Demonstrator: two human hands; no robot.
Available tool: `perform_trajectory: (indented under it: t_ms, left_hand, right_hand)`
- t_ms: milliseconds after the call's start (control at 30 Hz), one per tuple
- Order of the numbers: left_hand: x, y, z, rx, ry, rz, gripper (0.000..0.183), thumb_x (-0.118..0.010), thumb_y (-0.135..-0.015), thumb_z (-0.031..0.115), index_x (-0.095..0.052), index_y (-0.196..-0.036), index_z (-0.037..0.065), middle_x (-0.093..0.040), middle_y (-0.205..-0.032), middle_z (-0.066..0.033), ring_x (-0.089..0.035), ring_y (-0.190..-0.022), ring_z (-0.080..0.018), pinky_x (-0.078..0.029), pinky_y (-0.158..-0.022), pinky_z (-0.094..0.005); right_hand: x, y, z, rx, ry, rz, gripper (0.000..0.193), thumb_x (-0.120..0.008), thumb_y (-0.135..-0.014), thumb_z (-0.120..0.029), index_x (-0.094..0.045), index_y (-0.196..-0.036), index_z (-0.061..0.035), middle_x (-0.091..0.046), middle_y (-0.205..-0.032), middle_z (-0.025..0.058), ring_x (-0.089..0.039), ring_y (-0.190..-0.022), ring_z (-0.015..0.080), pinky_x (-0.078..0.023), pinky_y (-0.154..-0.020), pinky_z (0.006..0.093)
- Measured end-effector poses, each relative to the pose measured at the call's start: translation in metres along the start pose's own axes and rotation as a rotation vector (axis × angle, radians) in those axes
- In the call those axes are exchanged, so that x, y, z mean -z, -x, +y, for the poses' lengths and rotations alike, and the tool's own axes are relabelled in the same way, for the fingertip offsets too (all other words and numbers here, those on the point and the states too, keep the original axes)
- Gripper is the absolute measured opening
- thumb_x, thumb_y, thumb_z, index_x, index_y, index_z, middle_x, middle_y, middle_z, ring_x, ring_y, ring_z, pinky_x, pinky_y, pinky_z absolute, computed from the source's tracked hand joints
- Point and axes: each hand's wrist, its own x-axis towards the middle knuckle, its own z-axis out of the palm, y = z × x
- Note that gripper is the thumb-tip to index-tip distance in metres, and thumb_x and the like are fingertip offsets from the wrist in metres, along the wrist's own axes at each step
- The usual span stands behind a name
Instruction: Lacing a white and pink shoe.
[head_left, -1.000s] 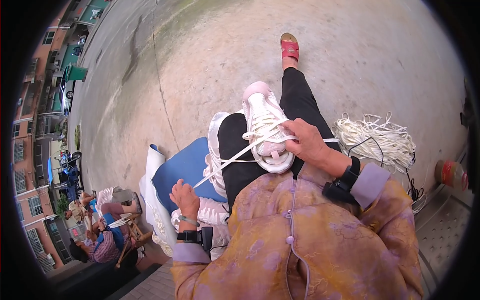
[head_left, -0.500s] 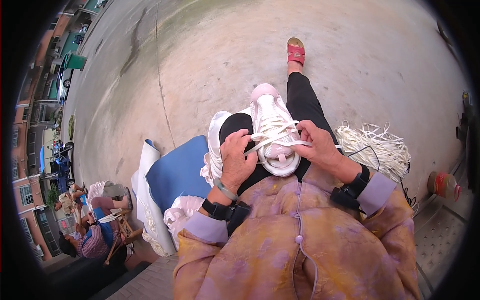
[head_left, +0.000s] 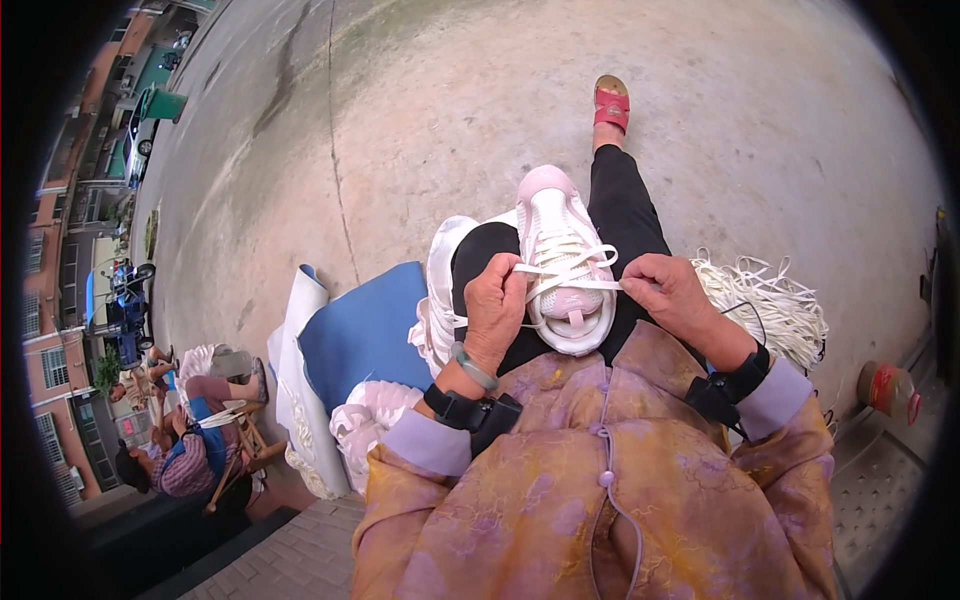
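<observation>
A white and pink sneaker [head_left: 548,205] rests on my lap, its toe pointing away from me. White shoelaces [head_left: 568,268] cross its tongue and form a loop near the top eyelets. On the left of the shoe, my left hand [head_left: 495,308] is closed, pinching one stretch of lace between thumb and forefinger. To the right, my right hand [head_left: 672,290] pinches another stretch, drawn taut across the tongue. A loose lace end hangs out on the far side of my left hand.
A pile of white laces [head_left: 775,310] lies at my right, near a red-labelled plastic jar [head_left: 888,392]. At my left are a blue sheet [head_left: 365,325] and more pale pink shoes [head_left: 368,425]. Another person [head_left: 190,460] sits working at the far left.
Both hands have moved apart, pulling the laces outward. The lace on the right is now straighter, and a loop stands near the top of the lacing.
</observation>
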Motion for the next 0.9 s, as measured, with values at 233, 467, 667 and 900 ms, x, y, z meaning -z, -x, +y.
perform_trajectory:
  t_ms: [233,467,667,900]
  left_hand:
    - [0.000,0.007,-0.005,0.046,-0.010,0.064,0.009,-0.051,-0.085,0.006,-0.057,-0.089,0.000,-0.059,-0.063,-0.0110,-0.056,-0.057,-0.0130,-0.046,-0.055,-0.0279]
    - [0.017,0.015,0.011,0.071,-0.132,-0.002,0.010,-0.055,-0.085,0.009,-0.057,-0.089,0.000,-0.055,-0.060,0.0003,-0.048,-0.054,-0.0047,-0.040,-0.051,-0.0210]
    - [0.028,0.026,0.022,-0.090,-0.316,-0.125,0.010,-0.064,-0.079,0.008,-0.058,-0.078,0.000,-0.055,-0.056,-0.0050,-0.049,-0.050,-0.0075,-0.039,-0.048,-0.0225]
    - [0.032,0.027,0.032,-0.340,-0.542,-0.114,0.010,-0.063,-0.081,0.010,-0.061,-0.079,0.000,-0.053,-0.058,-0.0073,-0.048,-0.050,-0.0102,-0.038,-0.047,-0.0254]
  right_hand:
    - [0.019,0.007,-0.009,0.014,0.189,-0.093,0.019,-0.065,-0.075,-0.013,-0.056,-0.090,-0.0043,-0.055,-0.068,0.0110,-0.055,-0.057,0.0254,-0.043,-0.053,0.0346]
    - [0.043,0.016,0.014,0.451,0.608,0.096,0.023,-0.065,-0.072,-0.009,-0.052,-0.091,-0.0084,-0.049,-0.071,0.0085,-0.055,-0.059,0.0264,-0.043,-0.050,0.0368]
    - [0.061,0.024,0.013,0.558,0.778,0.022,0.019,-0.066,-0.071,-0.010,-0.051,-0.083,-0.0094,-0.043,-0.064,0.0052,-0.051,-0.053,0.0230,-0.039,-0.045,0.0343]
    - [0.062,0.021,0.017,0.536,0.783,0.029,0.016,-0.064,-0.073,-0.009,-0.050,-0.080,-0.0088,-0.045,-0.065,0.0059,-0.051,-0.053,0.0247,-0.040,-0.046,0.0350]
